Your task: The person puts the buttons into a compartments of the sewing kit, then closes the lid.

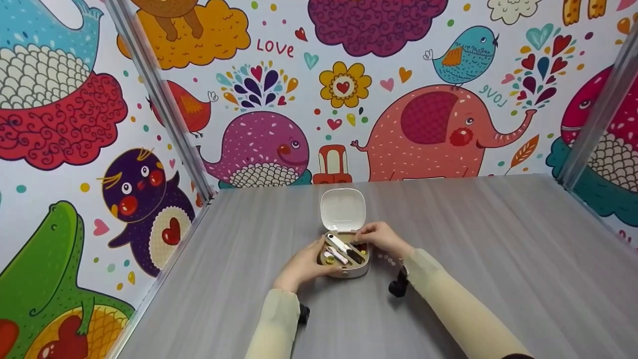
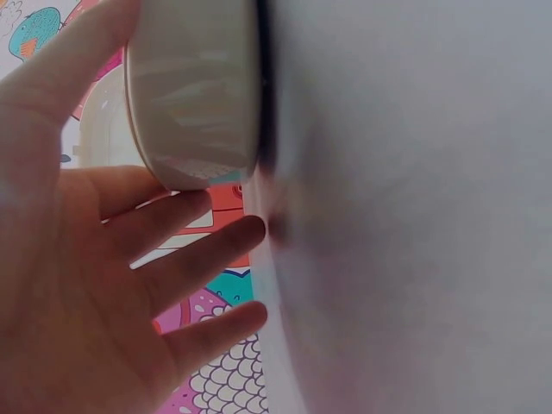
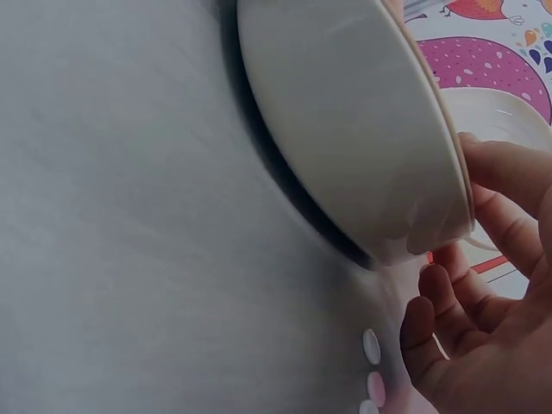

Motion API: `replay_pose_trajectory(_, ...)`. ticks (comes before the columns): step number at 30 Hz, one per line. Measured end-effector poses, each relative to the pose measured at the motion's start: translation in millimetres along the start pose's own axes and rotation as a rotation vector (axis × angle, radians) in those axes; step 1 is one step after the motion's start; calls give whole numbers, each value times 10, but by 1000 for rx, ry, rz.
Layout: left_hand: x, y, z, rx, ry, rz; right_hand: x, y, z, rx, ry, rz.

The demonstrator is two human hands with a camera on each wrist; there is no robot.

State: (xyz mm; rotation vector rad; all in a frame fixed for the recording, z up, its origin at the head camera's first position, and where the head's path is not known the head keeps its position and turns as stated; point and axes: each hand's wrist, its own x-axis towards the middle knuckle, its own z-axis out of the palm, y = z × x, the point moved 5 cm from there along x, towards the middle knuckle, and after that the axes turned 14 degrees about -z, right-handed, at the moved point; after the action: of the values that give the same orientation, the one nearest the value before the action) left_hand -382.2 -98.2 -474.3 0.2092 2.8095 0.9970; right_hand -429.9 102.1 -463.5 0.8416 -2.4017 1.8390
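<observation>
A small white box (image 1: 355, 272) stands on the table with its lid (image 1: 343, 210) raised at the back. My left hand (image 1: 302, 264) grips the box's left side, thumb at the front and fingers toward the back. In the left wrist view, several fingers extend past its wall. The box's divided tray holds a long white piece (image 1: 340, 243) with a dark hole at one end, a dark piece (image 1: 354, 256), a pale pinkish stick (image 1: 338, 255) and a gold round piece (image 1: 330, 260). My right hand (image 1: 384, 237) reaches the back right compartment; whether its fingertips pinch something is hidden.
Several small white and pink discs (image 3: 372, 347) lie in a row on the table right of the box. The grey wood-look table (image 1: 239, 239) extends around it. Printed cartoon panels (image 1: 279, 144) and metal posts (image 1: 164, 99) bound the back and sides.
</observation>
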Motion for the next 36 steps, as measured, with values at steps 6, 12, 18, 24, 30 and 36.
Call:
replay_pose_trajectory(6, 21, 20, -18, 9, -1, 7, 81, 206, -32, -48, 5, -19)
replay_pose_trajectory(12, 20, 28, -6, 13, 2, 10, 82, 255, -34, -90, 21, -33)
replay_pose_trajectory(18, 10, 13, 8, 7, 7, 24, 77, 279, -8, -119, 27, -57)
replay_pose_trajectory(24, 15, 3, 10, 15, 6, 23, 75, 279, 2, -114, 22, -78)
replay_pose_trajectory(30, 10, 15, -1, 31, 8, 30, 83, 280, 7, -121, 26, -88)
replay_pose_trajectory(36, 4, 2, 0, 14, 12, 15, 70, 246, 12, -121, 29, -79)
